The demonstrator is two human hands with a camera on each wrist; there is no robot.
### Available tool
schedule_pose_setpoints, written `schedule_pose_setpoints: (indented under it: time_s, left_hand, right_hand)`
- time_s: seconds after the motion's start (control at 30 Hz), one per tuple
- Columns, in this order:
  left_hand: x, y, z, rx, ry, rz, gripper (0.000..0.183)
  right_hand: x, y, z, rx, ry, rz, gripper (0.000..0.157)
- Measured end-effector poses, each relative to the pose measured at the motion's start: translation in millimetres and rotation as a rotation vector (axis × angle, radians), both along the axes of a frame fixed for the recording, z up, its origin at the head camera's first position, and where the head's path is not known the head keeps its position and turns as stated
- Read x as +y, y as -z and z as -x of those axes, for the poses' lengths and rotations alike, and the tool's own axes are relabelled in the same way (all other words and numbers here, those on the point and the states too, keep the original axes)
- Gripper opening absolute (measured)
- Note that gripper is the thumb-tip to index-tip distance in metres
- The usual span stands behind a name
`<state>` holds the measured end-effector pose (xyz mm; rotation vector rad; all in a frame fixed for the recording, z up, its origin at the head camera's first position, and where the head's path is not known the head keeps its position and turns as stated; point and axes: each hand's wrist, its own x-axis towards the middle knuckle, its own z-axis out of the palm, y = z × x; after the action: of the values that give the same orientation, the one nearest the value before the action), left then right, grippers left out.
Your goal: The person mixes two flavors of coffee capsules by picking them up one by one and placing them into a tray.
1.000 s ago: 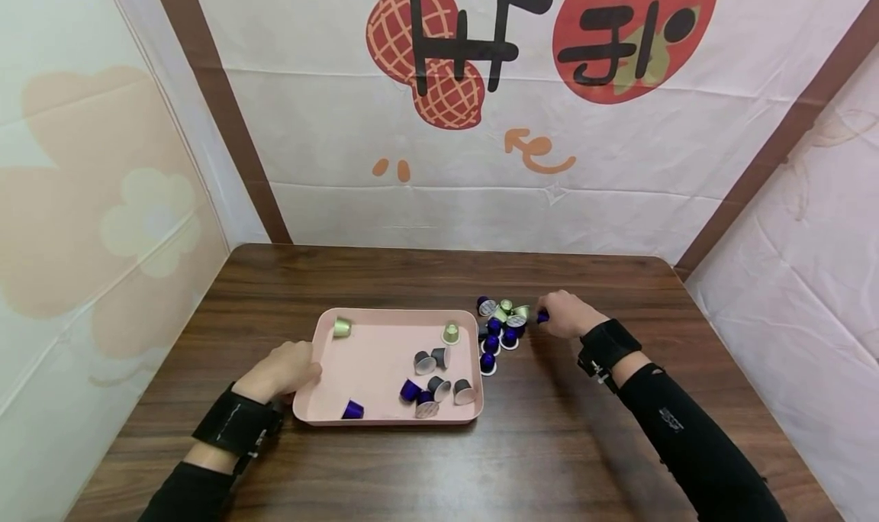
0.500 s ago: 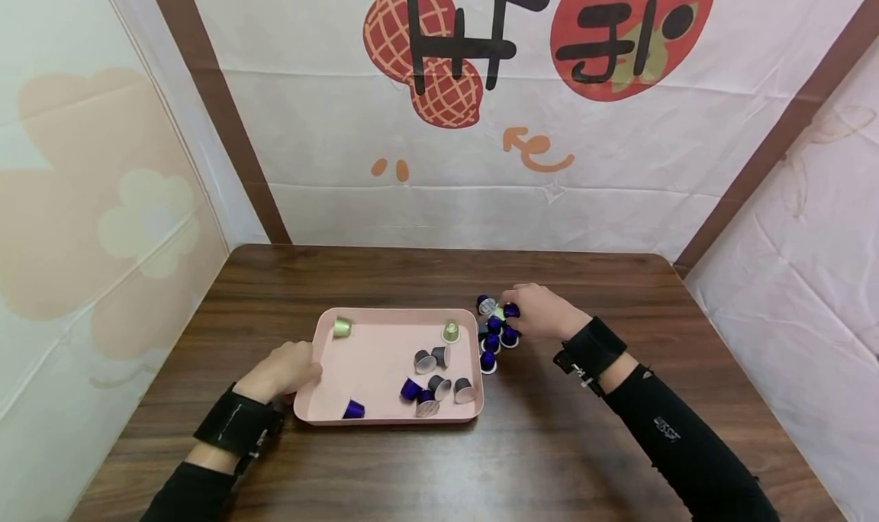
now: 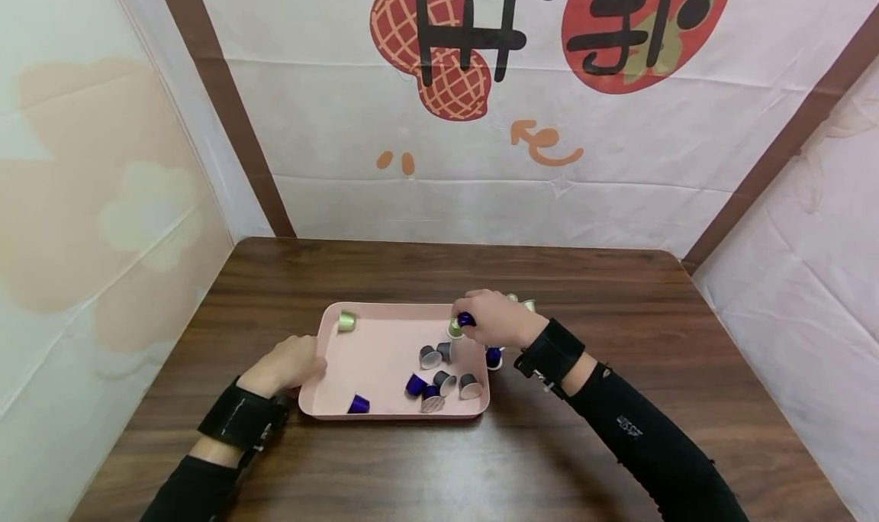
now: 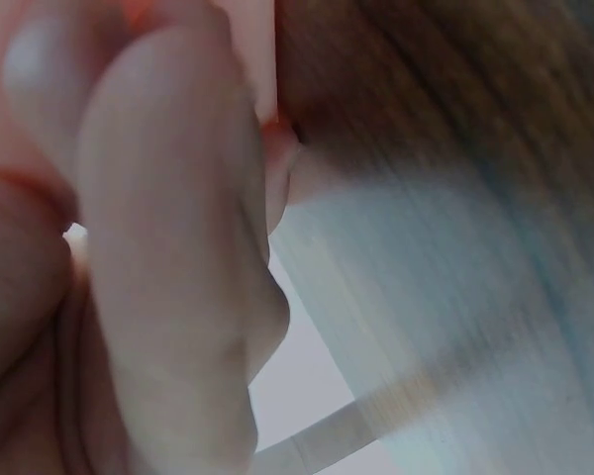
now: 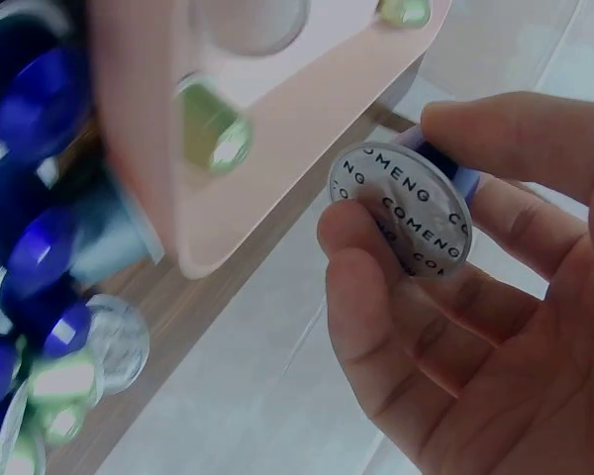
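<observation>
My right hand [image 3: 500, 320] pinches a dark blue coffee capsule [image 3: 465, 320] between thumb and fingers, over the back right part of a pink tray [image 3: 378, 362]. In the right wrist view, the capsule's silver printed lid [image 5: 406, 213] faces the camera. At the tray's left rim, my left hand [image 3: 291, 363] grips the edge; its curled fingers [image 4: 168, 228] fill much of the left wrist view. Inside the tray lie several grey capsules [image 3: 470, 386], several blue ones [image 3: 359, 404] and a green one [image 3: 346, 322] near the back left corner. Another green capsule [image 5: 213, 129] is partly hidden by my right hand in the head view.
Just right of the tray, a cluster of blue capsules [image 5: 45, 237] and green capsules [image 5: 59, 396] sits on the brown wooden table [image 3: 618, 339]. My right hand hides most of it in the head view. A printed white cloth [image 3: 330, 125] hangs behind the table.
My right hand has carried the blue capsule leftward, from the cluster's right side, across it to over the tray. The left hand keeps its hold on the tray's rim.
</observation>
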<state>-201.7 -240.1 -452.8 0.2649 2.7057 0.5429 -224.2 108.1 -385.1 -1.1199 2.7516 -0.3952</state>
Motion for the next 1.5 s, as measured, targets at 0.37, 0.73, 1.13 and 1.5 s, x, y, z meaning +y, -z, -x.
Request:
schedule_pose_setpoints:
  time_s: [0.37, 0.73, 1.13, 1.5]
  left_hand:
    - [1, -2.1, -0.1, -0.015, -0.005, 0.003, 0.011]
    - [1, -2.8, -1.2, -0.008, -0.001, 0.005, 0.011]
    - [3, 0.2, -1.0, -0.006, 0.003, -0.014, 0.012]
    - [2, -0.8, -1.3, -0.016, -0.002, 0.006, 0.012]
  right_hand:
    - [-43, -8.7, -7.8, 0.014, -0.132, -0.045, 0.024]
    - [-79, -4.4, -17.7, 0.111, -0.218, -0.191, 0.027]
    - [-96, 6.9, -21.7, -0.004, -0.185, -0.193, 0.031]
    - [-59, -3.2, -10.5, -0.01, -0.11, -0.158, 0.029]
